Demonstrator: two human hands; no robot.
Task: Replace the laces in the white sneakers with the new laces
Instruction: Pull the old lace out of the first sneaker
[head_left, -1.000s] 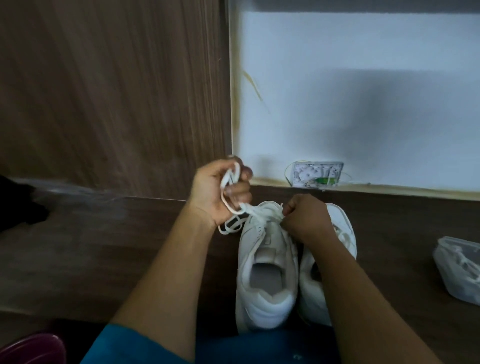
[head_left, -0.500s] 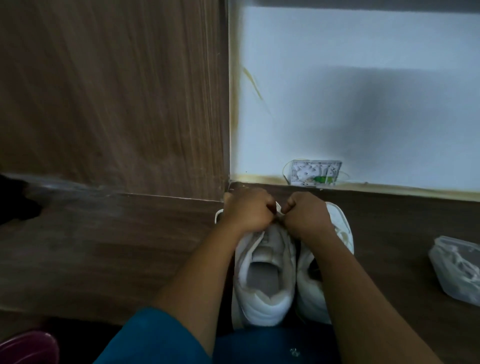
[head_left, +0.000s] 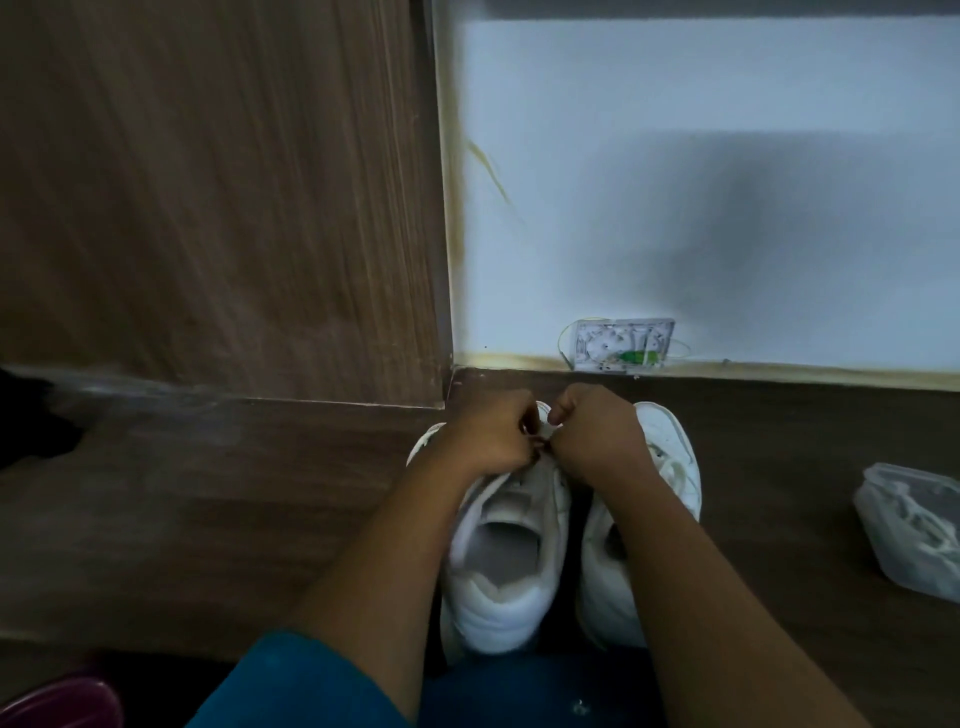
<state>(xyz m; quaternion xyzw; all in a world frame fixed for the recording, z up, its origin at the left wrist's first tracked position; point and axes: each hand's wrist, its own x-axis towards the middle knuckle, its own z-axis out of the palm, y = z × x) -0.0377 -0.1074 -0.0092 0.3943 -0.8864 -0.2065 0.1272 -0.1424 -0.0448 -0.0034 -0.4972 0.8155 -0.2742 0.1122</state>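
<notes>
Two white sneakers stand side by side on the dark floor, toes toward the wall: the left sneaker (head_left: 501, 566) and the right sneaker (head_left: 670, 447). My left hand (head_left: 493, 436) and my right hand (head_left: 597, 439) sit knuckle to knuckle over the left sneaker's front, fingers curled and pinching its white lace (head_left: 543, 428) between them. Only a short bit of lace shows between the fingertips; the eyelets below are hidden by my hands. A loose stretch of lace (head_left: 423, 441) peeks out left of my left wrist.
A clear plastic container (head_left: 914, 530) with white laces inside lies on the floor at the right. A wooden panel (head_left: 218, 197) and a white wall with a small socket box (head_left: 621, 345) rise just behind the shoes. A maroon object (head_left: 57, 704) sits bottom left.
My left hand, raised with a bunch of lace one second ago, has come down beside my right hand over the left sneaker's front. The right hand has stayed in place.
</notes>
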